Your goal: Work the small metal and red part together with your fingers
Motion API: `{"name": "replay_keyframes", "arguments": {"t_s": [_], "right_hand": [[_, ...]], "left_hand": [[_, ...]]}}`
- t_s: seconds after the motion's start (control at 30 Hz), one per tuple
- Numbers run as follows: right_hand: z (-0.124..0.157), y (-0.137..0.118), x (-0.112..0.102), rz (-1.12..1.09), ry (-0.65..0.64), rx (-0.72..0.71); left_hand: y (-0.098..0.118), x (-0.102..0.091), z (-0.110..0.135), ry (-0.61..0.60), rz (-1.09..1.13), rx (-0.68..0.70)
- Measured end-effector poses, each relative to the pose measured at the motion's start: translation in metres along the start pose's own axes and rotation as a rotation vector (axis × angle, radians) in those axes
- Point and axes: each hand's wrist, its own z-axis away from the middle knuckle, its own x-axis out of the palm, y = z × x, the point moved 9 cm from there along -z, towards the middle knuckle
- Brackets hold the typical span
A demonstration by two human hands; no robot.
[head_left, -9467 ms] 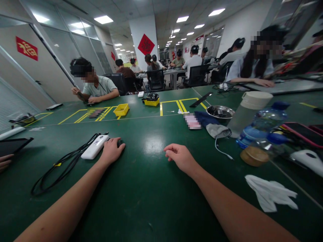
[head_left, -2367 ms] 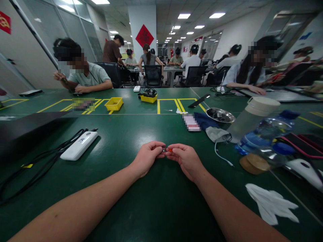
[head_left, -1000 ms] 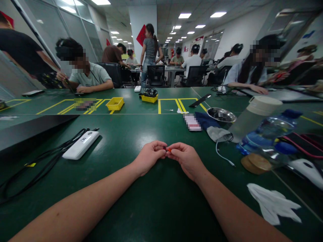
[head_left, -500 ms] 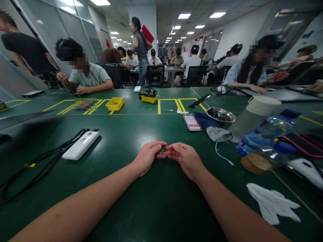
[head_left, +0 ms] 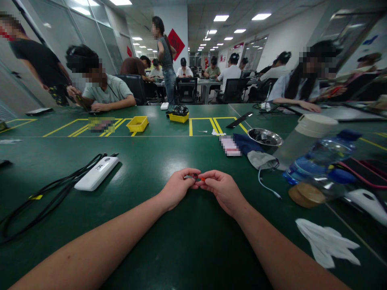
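My left hand (head_left: 177,187) and my right hand (head_left: 221,189) meet at the middle of the green table (head_left: 169,249), fingertips pinched together. Between them sits a tiny part (head_left: 198,177) with a dark body and an orange-red tip, held from both sides. Most of the part is hidden by my fingers. Both forearms rest low over the tabletop.
A white power bank (head_left: 97,173) with black cables (head_left: 45,191) lies at the left. At the right stand a water bottle (head_left: 320,157), a beige-capped bottle (head_left: 299,139), a metal bowl (head_left: 265,137), a grey cloth (head_left: 261,159) and white paper (head_left: 328,243). Yellow trays (head_left: 137,124) sit beyond; people work at far tables.
My hands stay pinched on the small part, with slight finger shifts. In the background a standing person has walked left, and the dark object at the left edge has gone from view.
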Motion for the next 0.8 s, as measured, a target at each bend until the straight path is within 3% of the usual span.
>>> {"name": "replay_keyframes", "arguments": {"t_s": [0.67,0.8], "right_hand": [[0.0003,-0.0029,-0.0035,0.038,0.049,-0.033],[0.0007,-0.0037,-0.0031,0.055,0.04,-0.043]], "left_hand": [[-0.0021,-0.0015,-0.0005,0.016,0.161,-0.013],[0.0012,-0.0014,-0.0002,0.016,0.11,0.017]]}}
